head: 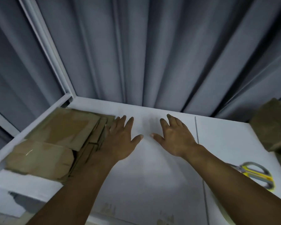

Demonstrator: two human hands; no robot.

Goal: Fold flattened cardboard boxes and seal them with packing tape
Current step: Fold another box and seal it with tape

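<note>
Two hands, left hand [122, 137] and right hand [175, 137], spread palm-down over the surface [152, 176].
Fingers straight, holding nothing; flat boxes [55, 140] lie stacked just beside the left hand, scissors [256, 174] and a box [272, 125] at far right.

No legible text or numbers, faint brownish marks [107, 209] on the white desk [152, 179] by its near edge, too blurred to read, flattened cardboard boxes [55, 138] at the left edge, print indiscernible
</note>
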